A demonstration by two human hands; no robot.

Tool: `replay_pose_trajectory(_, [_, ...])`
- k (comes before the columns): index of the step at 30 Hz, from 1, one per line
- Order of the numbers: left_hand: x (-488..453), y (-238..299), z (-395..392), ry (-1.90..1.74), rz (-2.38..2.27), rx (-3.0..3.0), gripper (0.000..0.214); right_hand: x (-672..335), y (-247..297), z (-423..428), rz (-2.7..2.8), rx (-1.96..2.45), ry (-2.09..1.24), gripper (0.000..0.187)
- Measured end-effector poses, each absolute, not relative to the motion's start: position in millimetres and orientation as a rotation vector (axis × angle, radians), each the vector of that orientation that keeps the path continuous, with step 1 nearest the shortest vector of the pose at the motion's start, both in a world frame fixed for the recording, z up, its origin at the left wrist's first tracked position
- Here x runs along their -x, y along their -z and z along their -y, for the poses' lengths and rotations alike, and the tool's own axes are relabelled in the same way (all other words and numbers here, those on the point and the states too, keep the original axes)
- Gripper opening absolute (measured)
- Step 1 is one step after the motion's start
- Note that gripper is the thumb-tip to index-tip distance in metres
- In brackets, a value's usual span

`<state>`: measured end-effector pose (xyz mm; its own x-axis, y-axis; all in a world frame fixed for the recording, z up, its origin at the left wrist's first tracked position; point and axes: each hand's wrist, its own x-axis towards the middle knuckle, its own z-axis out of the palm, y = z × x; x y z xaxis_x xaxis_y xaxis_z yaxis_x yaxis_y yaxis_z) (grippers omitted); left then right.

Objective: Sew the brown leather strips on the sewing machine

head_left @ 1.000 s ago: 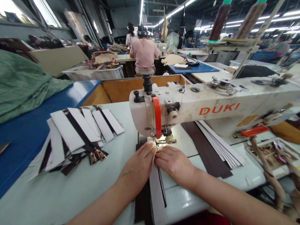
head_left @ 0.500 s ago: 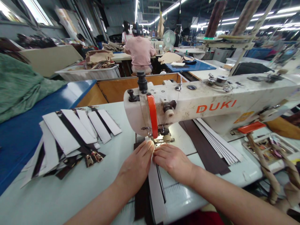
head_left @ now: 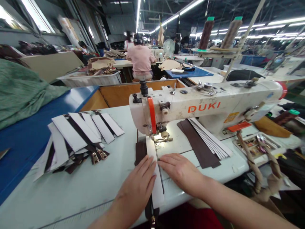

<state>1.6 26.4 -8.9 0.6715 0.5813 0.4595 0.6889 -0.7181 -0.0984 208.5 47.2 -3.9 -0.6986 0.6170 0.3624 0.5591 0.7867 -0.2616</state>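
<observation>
Left hand (head_left: 138, 183) and right hand (head_left: 182, 170) have drawn back from the sewing machine (head_left: 177, 108)! Left fingers lie flat, unclenched, on the white strip (head_left: 157, 192); right ones stretch loosely at its edge. That strip runs nearward from under the machine. Zippered pieces (head_left: 69, 133) heap left of the machine; beyond sits a person (head_left: 141, 58) in pink.

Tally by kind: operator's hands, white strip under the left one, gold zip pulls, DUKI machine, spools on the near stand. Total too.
Hands: 2
White strip: 1
Zip pulls: 3 clearly visible; the pile may hide more
Machine: 1
Spools: 2
Total: 9
</observation>
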Motion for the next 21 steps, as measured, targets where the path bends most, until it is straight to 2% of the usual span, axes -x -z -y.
replay_pose_trajectory(8, [9, -1, 15, 0.733, 0.903, 2.769, 0.026, -221, 9, -3, 2.420, 0.798, -0.402, 0.023])
replay_pose_trajectory(16, [13, 31, 18, 0.926, 0.815, 2.745, 0.032, -223, 9, -5, 2.434, 0.710, -0.423, 0.020])
replay_pose_trajectory(21, [17, 37, 20, 0.848, 0.746, 2.740, 0.032, -224, 9, -6, 2.448, 0.675, -0.413, 0.019])
